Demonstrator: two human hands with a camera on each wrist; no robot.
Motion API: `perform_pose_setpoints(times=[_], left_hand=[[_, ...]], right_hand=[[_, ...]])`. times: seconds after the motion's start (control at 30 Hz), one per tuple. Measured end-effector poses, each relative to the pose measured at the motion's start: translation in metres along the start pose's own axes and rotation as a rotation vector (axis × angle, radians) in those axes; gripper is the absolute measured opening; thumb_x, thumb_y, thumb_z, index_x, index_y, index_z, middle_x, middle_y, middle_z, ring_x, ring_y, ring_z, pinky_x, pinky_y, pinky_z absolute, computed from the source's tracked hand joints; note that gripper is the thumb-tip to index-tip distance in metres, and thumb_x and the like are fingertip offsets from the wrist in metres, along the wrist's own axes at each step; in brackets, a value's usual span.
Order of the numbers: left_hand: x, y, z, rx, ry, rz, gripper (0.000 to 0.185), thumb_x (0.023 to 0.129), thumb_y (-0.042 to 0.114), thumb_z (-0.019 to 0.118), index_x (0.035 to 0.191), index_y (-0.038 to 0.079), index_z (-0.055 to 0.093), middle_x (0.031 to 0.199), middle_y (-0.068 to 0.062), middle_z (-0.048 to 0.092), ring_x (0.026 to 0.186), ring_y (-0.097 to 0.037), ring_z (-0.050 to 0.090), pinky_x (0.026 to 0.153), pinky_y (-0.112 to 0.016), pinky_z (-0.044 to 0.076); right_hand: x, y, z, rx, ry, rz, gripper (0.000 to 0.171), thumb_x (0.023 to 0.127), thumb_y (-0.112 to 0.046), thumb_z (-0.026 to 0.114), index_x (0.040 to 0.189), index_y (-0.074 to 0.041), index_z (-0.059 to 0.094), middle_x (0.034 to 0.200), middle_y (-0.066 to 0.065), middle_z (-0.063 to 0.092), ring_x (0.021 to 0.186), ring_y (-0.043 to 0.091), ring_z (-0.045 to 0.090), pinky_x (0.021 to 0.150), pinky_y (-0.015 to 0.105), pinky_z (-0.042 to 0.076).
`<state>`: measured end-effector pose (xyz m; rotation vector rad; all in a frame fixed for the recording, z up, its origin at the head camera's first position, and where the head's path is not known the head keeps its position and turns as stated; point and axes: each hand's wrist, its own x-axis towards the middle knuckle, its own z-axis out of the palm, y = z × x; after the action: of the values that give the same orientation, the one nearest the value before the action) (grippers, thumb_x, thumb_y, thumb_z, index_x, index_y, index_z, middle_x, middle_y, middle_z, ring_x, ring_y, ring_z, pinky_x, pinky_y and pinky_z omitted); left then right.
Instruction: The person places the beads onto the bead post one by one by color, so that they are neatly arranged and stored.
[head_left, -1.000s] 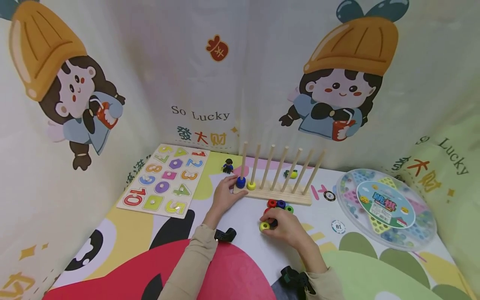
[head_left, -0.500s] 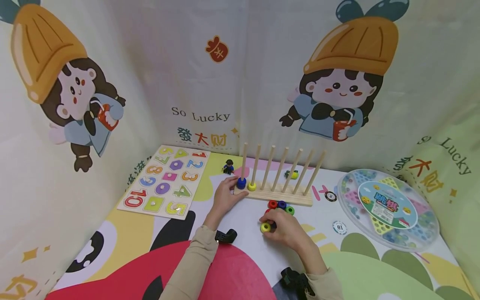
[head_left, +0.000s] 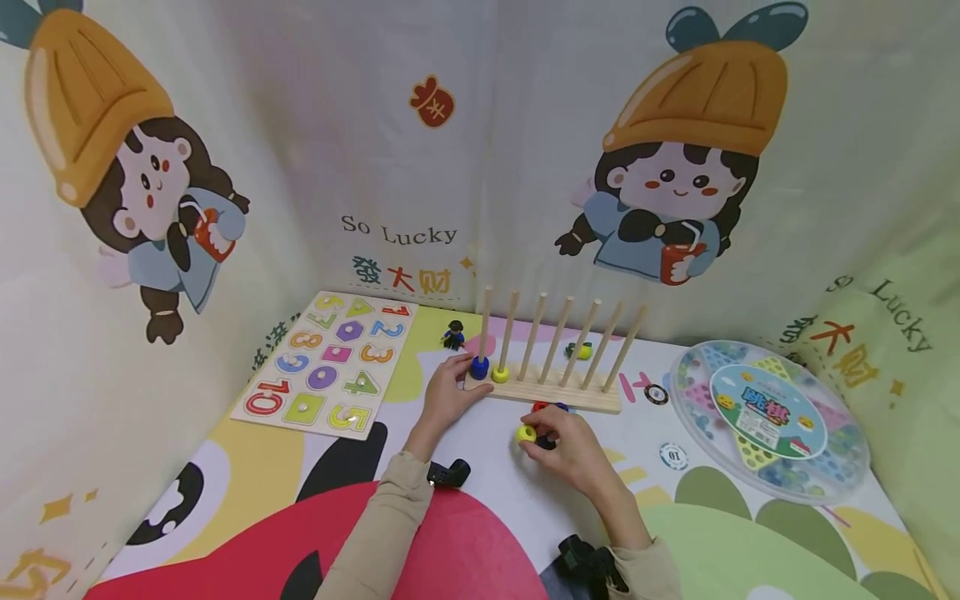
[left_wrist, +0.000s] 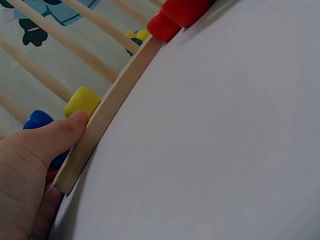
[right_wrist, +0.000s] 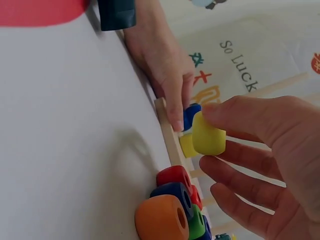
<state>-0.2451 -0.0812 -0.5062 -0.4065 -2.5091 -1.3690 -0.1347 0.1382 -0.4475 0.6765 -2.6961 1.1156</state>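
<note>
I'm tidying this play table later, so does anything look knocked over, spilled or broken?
Nothing stands out. The peg rack stands level with its dowels upright, the left hand touching its end. The right hand pinches a yellow bead; the loose beads sit huddled beside the rack.

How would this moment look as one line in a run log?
left hand: steadies peg rack | right hand: pinches yellow ring | rings on rack: blue, yellow
</note>
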Motion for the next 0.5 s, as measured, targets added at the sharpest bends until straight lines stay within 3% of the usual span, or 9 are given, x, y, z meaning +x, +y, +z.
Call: perform_pose_setpoints(times=[0.2, 0.37, 0.5], left_hand=[[-0.0016, -0.004, -0.0007, -0.01, 0.009, -0.002, 0.058, 0.077, 0.025, 0.086, 0.122, -0.004, 0.067, 0.13, -0.014, 0.061, 0.114, -0.03, 0.059, 0.092, -0.038, 0.054], [-0.0022, -0.0028, -0.0007, -0.026, -0.005, 0.003, 0.058, 0.076, 0.023, 0.087, 0.122, -0.005, 0.067, 0.13, -0.015, 0.061, 0.113, -0.03, 0.06, 0.092, -0.038, 0.055], [-0.001, -0.0009, 0.0, -0.013, -0.007, 0.005, 0.058, 0.077, 0.025, 0.086, 0.122, -0.006, 0.067, 0.13, -0.015, 0.061, 0.113, -0.029, 0.06, 0.091, -0.037, 0.055]], right_hand=[[0.0008, -0.0005, 0.0011, 0.007, 0.066, -0.018, 0.024, 0.078, -0.007, 0.083, 0.1, -0.004, 0.074, 0.089, 0.001, 0.067, 0.075, 0.017, 0.065, 0.066, 0.029, 0.059], [0.0003, 0.0014, 0.0008, 0.024, 0.09, 0.019, 0.024, 0.077, -0.006, 0.083, 0.099, -0.005, 0.074, 0.09, 0.001, 0.067, 0.074, 0.017, 0.065, 0.064, 0.027, 0.059], [0.0018, 0.0015, -0.0009, 0.034, 0.134, 0.013, 0.026, 0.077, -0.006, 0.083, 0.101, -0.004, 0.074, 0.092, 0.002, 0.067, 0.076, 0.019, 0.064, 0.063, 0.031, 0.059]])
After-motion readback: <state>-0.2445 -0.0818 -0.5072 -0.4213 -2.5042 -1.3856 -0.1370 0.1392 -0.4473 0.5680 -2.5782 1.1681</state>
